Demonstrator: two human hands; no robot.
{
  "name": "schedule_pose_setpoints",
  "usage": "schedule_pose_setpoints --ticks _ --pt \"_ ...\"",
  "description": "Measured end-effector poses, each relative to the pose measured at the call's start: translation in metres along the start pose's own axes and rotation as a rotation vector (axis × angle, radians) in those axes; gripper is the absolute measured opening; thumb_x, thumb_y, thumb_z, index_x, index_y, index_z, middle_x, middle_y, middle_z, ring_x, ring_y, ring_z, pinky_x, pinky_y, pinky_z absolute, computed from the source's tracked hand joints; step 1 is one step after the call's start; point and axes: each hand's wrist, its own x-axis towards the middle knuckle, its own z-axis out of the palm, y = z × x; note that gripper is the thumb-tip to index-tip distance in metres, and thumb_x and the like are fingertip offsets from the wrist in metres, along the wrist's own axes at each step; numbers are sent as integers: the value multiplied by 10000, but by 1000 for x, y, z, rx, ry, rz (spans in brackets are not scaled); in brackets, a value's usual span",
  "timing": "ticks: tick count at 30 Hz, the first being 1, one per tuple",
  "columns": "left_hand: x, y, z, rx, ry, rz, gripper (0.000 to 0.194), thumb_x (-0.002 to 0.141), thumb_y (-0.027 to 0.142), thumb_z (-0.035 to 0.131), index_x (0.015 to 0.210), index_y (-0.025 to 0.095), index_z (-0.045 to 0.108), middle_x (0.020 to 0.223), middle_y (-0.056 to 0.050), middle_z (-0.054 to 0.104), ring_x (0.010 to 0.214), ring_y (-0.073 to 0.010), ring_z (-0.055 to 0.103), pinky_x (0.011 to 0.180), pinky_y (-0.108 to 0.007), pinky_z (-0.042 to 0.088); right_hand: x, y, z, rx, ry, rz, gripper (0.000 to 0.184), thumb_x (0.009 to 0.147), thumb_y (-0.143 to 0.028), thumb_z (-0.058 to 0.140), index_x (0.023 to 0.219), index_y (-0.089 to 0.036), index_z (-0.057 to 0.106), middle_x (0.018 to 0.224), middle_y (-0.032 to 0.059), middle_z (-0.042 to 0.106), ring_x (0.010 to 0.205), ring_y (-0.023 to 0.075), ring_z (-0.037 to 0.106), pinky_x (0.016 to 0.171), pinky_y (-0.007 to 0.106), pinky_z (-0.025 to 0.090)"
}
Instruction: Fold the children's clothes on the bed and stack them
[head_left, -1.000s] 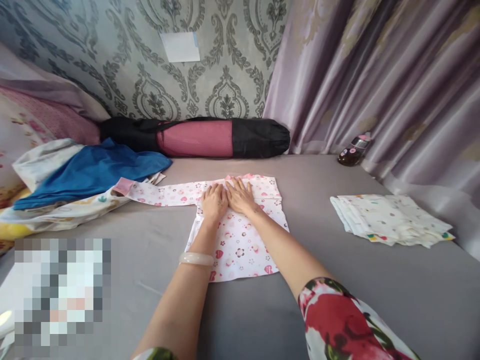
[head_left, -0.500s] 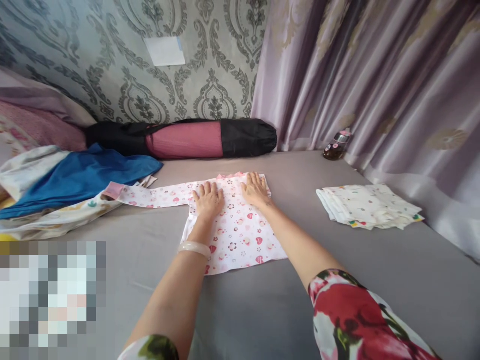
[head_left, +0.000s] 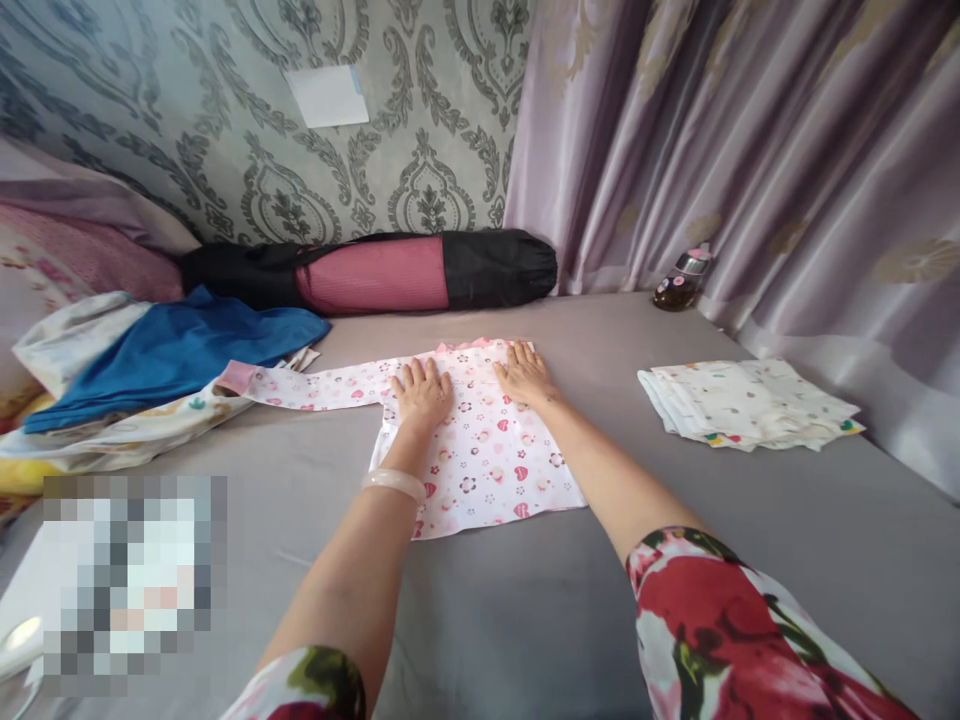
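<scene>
Grey damask-patterned wallpaper (head_left: 431, 185) rises beyond a grey sheet's (head_left: 607, 400) far edge; lilac curtains (head_left: 675, 130) drape along its far right corner.

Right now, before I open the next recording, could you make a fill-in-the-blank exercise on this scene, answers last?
A smooth, pale bangle circles the person's ____ wrist.
The left hand and right hand lie on a white, heart-printed fabric garment whose extended sleeve ends in a ____ cuff.
A dark-filled bottle with a pink top is near the shiny, hanging purple ____.
Folded, pale printed cloths lie to the person's ____ of the garment.
Missing words: left; pink; curtain; right.
</scene>
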Motion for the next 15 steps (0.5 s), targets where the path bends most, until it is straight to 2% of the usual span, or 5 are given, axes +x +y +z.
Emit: schedule_pose_setpoints --ticks 6,9,11,13,15 --pt "10 -9 -7 25 16 104 545 942 443 305 1361 145 484 1442 -211 436 1329 -372 390 1072 -553 288 -1 1 0 -7 21 -4 672 992 -455 184 1516 -37 232 1600 147 164 1474 254 113 1186 395 92" --pt "17 -21 -16 -73 -75 158 465 937 454 343 1263 198 554 1361 -158 518 1265 -329 466 1049 -495 343 2 0 0 -9 -11 7 673 990 -459 177 1518 -45 225 1604 149 144 1477 255 100 1186 400 90" --pt "19 -34 -22 -200 -82 173 431 942 424 358 1260 204 548 1340 -134 540 1240 -278 499 1045 -425 371 4 1 0 -15 -22 13 675 989 -460 175 1520 -46 218 1605 151 137 1477 260 95 1186 405 92" --pt "18 -51 -26 -317 31 141 406 935 362 395 1273 183 531 1302 -132 564 1204 -240 529 1029 -362 393 7 2 1 -24 -26 10 678 989 -454 177 1520 -35 207 1604 157 139 1476 268 98 1184 413 101" --pt "14 -73 -32 -385 222 3 370 918 289 418 1238 151 542 1224 -146 594 1165 -239 550 1016 -356 406 10 2 0 -31 -27 11 678 986 -446 193 1514 -21 215 1599 172 148 1472 283 110 1180 428 121"
